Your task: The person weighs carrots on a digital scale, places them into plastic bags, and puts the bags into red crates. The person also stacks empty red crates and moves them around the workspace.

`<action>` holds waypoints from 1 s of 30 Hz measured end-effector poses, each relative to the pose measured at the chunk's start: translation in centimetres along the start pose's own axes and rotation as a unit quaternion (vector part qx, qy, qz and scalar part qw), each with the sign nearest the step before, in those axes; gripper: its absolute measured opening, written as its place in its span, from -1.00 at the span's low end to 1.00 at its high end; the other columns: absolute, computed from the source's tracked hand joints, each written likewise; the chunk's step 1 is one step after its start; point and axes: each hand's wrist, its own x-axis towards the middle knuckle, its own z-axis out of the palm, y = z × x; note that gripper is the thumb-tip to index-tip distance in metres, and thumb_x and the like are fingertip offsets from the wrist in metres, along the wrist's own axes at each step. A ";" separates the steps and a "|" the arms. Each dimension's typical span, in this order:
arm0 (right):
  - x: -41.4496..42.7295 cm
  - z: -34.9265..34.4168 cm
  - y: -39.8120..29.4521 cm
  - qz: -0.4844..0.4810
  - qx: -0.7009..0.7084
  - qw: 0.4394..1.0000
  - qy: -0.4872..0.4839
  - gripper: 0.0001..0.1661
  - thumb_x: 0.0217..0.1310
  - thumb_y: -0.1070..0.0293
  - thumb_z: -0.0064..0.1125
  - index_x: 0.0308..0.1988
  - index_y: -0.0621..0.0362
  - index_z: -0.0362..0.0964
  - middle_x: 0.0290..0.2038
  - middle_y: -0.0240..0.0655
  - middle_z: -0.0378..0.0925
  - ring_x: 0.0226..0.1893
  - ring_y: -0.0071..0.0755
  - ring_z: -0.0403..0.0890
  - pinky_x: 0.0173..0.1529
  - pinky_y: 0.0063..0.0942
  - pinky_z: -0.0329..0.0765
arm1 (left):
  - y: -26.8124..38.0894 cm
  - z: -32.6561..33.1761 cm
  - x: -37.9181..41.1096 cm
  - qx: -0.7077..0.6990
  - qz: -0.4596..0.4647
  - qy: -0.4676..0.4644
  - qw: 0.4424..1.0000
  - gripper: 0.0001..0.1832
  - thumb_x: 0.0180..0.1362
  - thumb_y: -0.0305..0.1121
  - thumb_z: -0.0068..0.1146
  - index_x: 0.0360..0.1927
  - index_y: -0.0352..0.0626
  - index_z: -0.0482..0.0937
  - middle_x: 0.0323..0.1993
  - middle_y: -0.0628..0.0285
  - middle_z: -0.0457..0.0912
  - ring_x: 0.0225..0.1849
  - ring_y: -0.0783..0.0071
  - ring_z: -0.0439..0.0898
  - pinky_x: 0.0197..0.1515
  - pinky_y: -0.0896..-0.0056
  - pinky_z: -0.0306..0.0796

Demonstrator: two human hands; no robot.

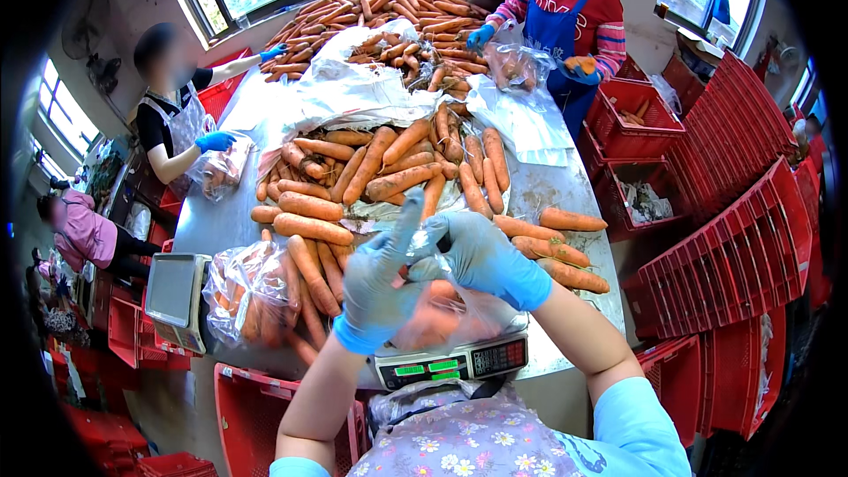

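Note:
My left hand (384, 278) and my right hand (480, 252), both in dirty blue gloves, are close together above a digital scale (457, 363) at the table's near edge. Gathered at its top between my hands is a clear plastic bag (457, 321) of carrots, which hangs over the scale. My right fingers pinch the bunched plastic; a left finger points up beside it, and part of the left grip is hidden. A filled clear bag (248, 291) lies to the left. Loose carrots (371, 165) are heaped on white sacking beyond my hands.
Co-workers stand at the table's left (175, 112) and far right (570, 26), each with a bag. A second scale (175, 291) sits at the left edge. Red crates (285, 411) stand below the near edge, and stacked red crates (729, 245) fill the right side. More carrots (371, 10) lie by the window.

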 end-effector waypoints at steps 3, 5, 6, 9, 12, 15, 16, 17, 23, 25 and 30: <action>-0.1 -0.7 0.1 0.025 0.186 0.981 -0.048 -0.68 -0.09 0.42 0.33 -0.25 0.20 0.46 -0.43 -0.30 0.52 -0.42 -0.49 0.49 -0.29 -0.51 0.45 | -0.7 1.2 0.1 0.011 0.062 -0.009 0.998 -0.21 -0.16 -0.49 0.22 0.26 -0.11 0.25 -0.34 0.20 0.60 -0.43 0.26 0.52 -0.34 0.30 0.41; -0.2 -0.9 -0.1 0.062 0.089 0.993 -0.047 -0.76 -0.04 0.40 0.24 -0.29 0.21 0.46 -0.34 -0.14 0.56 -0.32 -0.17 0.58 -0.18 -0.40 0.48 | -0.2 0.9 0.4 0.082 0.079 -0.032 0.993 -0.26 -0.16 -0.40 0.28 0.20 -0.13 0.32 -0.47 0.20 0.53 -0.49 0.28 0.52 -0.40 0.30 0.39; -0.8 -0.5 1.0 0.029 0.013 0.999 -0.023 -0.76 -0.05 0.39 0.24 -0.30 0.21 0.45 -0.35 -0.14 0.56 -0.32 -0.16 0.58 -0.19 -0.39 0.49 | 0.1 1.5 0.3 0.141 0.028 -0.063 0.988 -0.37 -0.23 -0.20 0.34 0.02 -0.08 0.47 -0.53 0.18 0.51 -0.47 0.17 0.52 -0.42 0.19 0.38; -2.9 -3.3 7.9 0.241 -0.149 0.959 0.016 -0.74 -0.09 0.32 0.28 -0.37 0.19 0.40 -0.39 -0.15 0.56 -0.34 -0.14 0.59 -0.21 -0.34 0.49 | -7.1 -1.1 -5.1 0.283 0.011 -0.165 0.945 -0.73 -0.15 -0.16 0.27 -0.39 -0.03 0.57 -0.65 0.16 0.53 -0.59 0.21 0.54 -0.53 0.22 0.40; -5.1 -0.3 15.2 0.191 -0.188 0.961 0.069 -0.78 -0.08 0.37 0.23 -0.35 0.19 0.43 -0.39 -0.17 0.57 -0.33 -0.23 0.61 -0.27 -0.37 0.54 | -12.0 -1.0 -8.6 0.308 0.040 -0.182 0.933 -0.85 -0.07 -0.31 0.14 -0.64 -0.07 0.49 -0.70 0.17 0.50 -0.62 0.19 0.52 -0.55 0.19 0.36; -2.9 -1.1 13.2 0.218 0.295 0.928 0.062 -0.84 -0.04 0.50 0.14 -0.34 0.23 0.45 -0.36 -0.21 0.58 -0.32 -0.26 0.62 -0.22 -0.39 0.57 | -8.1 -1.3 -6.6 0.328 0.016 -0.136 0.935 -0.87 -0.09 -0.36 0.13 -0.65 -0.06 0.45 -0.66 0.22 0.49 -0.48 0.18 0.49 -0.34 0.19 0.34; -1.7 -2.1 11.0 0.269 0.396 0.878 0.025 -0.70 -0.06 0.66 0.04 -0.20 0.33 0.44 -0.21 -0.17 0.56 -0.21 -0.24 0.60 -0.07 -0.38 0.57 | -7.5 -1.0 -6.5 0.279 -0.038 -0.128 0.951 -0.90 -0.12 -0.41 0.15 -0.60 -0.10 0.45 -0.56 0.19 0.48 -0.38 0.16 0.46 -0.23 0.20 0.30; -1.0 -1.3 9.7 0.252 0.556 0.792 0.008 -0.61 -0.06 0.67 0.00 -0.12 0.35 0.39 -0.12 -0.13 0.51 -0.14 -0.24 0.58 0.00 -0.37 0.53 | -6.7 -0.2 -6.8 0.199 -0.045 -0.081 0.976 -0.90 -0.13 -0.42 0.16 -0.58 -0.12 0.45 -0.53 0.17 0.47 -0.37 0.15 0.45 -0.23 0.20 0.30; 1.0 2.4 19.5 0.276 0.789 0.527 0.156 -0.38 -0.04 0.66 -0.25 0.12 0.54 0.13 0.10 0.18 0.29 0.14 0.10 0.34 0.26 -0.11 0.30 | -6.0 2.7 -13.2 -0.021 -0.006 -0.119 0.993 -0.88 -0.13 -0.54 0.14 -0.48 -0.27 0.45 -0.41 0.10 0.46 -0.25 0.10 0.45 -0.13 0.17 0.32; 0.7 4.1 19.4 0.293 0.787 0.526 0.133 -0.38 -0.07 0.67 -0.31 0.11 0.55 0.14 0.06 0.22 0.30 0.14 0.17 0.33 0.25 -0.05 0.31 | -5.6 2.3 -13.8 -0.018 -0.009 -0.124 0.992 -0.91 -0.06 -0.53 0.15 -0.48 -0.26 0.46 -0.40 0.10 0.48 -0.24 0.11 0.47 -0.09 0.19 0.34; 1.0 4.2 14.8 0.084 0.389 0.906 0.148 -0.40 0.10 0.62 0.13 0.16 0.33 0.20 0.05 -0.16 0.44 0.05 -0.34 0.49 0.15 -0.50 0.43 | -1.9 2.2 -11.1 -0.233 -0.148 -0.123 0.953 -0.80 0.11 -0.48 0.06 -0.19 -0.28 0.55 -0.18 0.14 0.58 -0.07 0.34 0.51 0.02 0.31 0.37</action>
